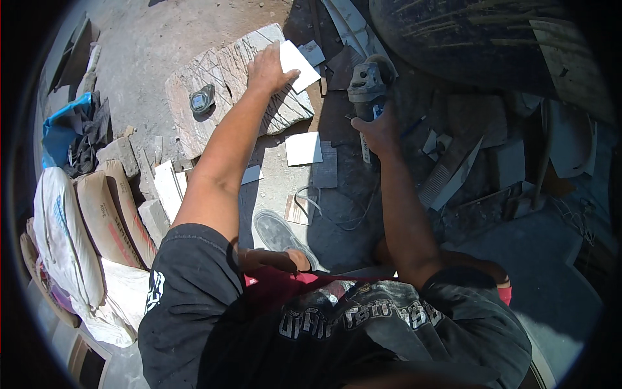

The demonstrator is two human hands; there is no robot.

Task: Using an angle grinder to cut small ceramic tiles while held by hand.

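Observation:
At the far edge of a scored stone slab [223, 55] lies a white tile [297, 65]. My left hand [265, 70] holds it down there, thumb across the tile and fingers by its left edge. To the right, my right hand [381, 133] is closed round the body of an angle grinder [368, 87]. The grinder's disc end points away from me, a short way right of the tile. A tape measure [201, 100] rests on the slab, left of my left forearm. Nearer to me, another white tile [303, 149] lies on the ground.
Tile offcuts [453, 172] litter the ground at right, below a large dark rounded container [466, 45]. A cord [343, 223] loops near my shoe [280, 232]. Filled sacks [97, 220], a blue plastic bag [61, 133] and concrete blocks [120, 157] stand at left.

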